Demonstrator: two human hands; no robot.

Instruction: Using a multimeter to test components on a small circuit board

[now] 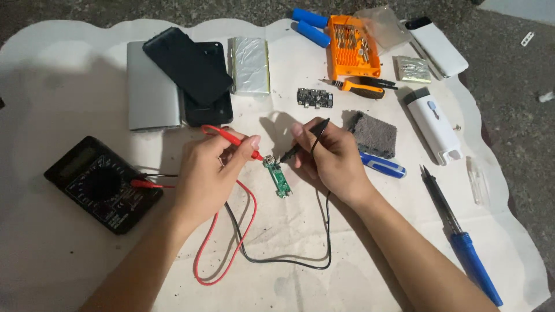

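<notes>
Small green rectangular circuit board (278, 176), lying mid-cloth, is touched by two probes: the red plastic probe (234, 138) is pinched in the left hand (209, 173), the black plastic probe (303, 143) gripped by the right hand (332, 159). A black multimeter (101, 182) is seen left.

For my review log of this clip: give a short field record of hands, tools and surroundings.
left hand: holds red test probe, tip at the board's upper end
right hand: holds black test probe, tip at the same end
board: small green circuit board, lying flat on white cloth
meter: black multimeter, left of the hands, leads plugged in
nearby: blue-handled soldering iron; orange screwdriver-bit case
</notes>
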